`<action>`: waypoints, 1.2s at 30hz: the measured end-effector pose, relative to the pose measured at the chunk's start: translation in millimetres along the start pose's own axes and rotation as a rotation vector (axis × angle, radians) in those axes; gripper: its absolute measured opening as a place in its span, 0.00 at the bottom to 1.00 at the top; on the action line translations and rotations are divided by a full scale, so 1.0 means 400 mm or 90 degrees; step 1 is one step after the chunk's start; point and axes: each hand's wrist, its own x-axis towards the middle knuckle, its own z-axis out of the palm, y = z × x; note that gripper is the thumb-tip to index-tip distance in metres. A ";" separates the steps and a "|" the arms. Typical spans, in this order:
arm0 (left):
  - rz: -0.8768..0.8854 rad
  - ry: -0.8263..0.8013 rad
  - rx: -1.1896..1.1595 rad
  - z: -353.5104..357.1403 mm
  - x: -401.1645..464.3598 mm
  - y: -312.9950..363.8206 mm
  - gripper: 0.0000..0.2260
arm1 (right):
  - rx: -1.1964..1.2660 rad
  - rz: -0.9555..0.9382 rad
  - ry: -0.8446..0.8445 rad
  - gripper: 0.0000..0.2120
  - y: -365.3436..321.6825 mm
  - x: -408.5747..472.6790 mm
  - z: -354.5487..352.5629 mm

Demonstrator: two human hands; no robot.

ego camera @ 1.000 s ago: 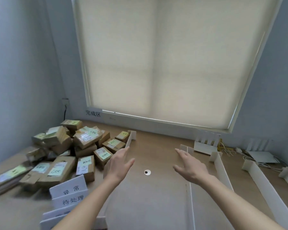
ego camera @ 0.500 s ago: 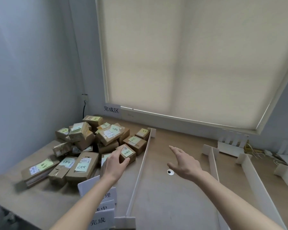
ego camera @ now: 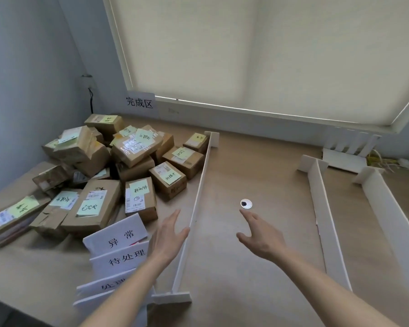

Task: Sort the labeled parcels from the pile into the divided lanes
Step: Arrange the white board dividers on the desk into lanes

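Left grip: the left hand is held out above the desk with fingers straight and spread, holding nothing; it sits just left of the nearest lane divider.
Right grip: the right hand is also stretched forward with fingers extended and parted, holding nothing, over the bare lane right of that divider.
Parcels: the pile of parcels lies ahead and to the left of the left grip, brown cardboard boxes heaped against the wall corner, most bearing pale green or yellow handwritten notes.
Nearest parcel: a box with a green note and a barcode label lies just ahead-left of the left grip's fingertips, apart from them.
First divider: a long white divider runs away from the person between the two grips, its far end beside the pile's outer boxes.
Other dividers: a second white strip and a third stand well right of the right grip.
Lane signs: white cards with Chinese characters stand in a stack just left of the left wrist.
Wall sign: another card is fixed far ahead, beyond the pile.
Desk grommet: a round cable hole lies just ahead of the right grip's fingertips.
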 end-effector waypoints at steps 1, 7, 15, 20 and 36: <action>-0.002 -0.011 -0.003 0.025 0.007 -0.017 0.30 | 0.004 0.005 -0.012 0.34 0.009 0.014 0.026; -0.020 -0.062 -0.009 0.136 0.063 -0.108 0.30 | 0.008 0.044 -0.062 0.34 0.043 0.079 0.155; -0.026 -0.101 -0.054 0.224 0.119 -0.166 0.30 | 0.021 0.079 -0.093 0.34 0.086 0.128 0.269; -0.035 -0.126 -0.097 0.260 0.130 -0.168 0.32 | 0.024 0.091 -0.105 0.34 0.105 0.143 0.295; -0.049 -0.061 -0.167 0.272 0.069 -0.090 0.27 | 0.021 0.083 -0.090 0.35 0.160 0.088 0.267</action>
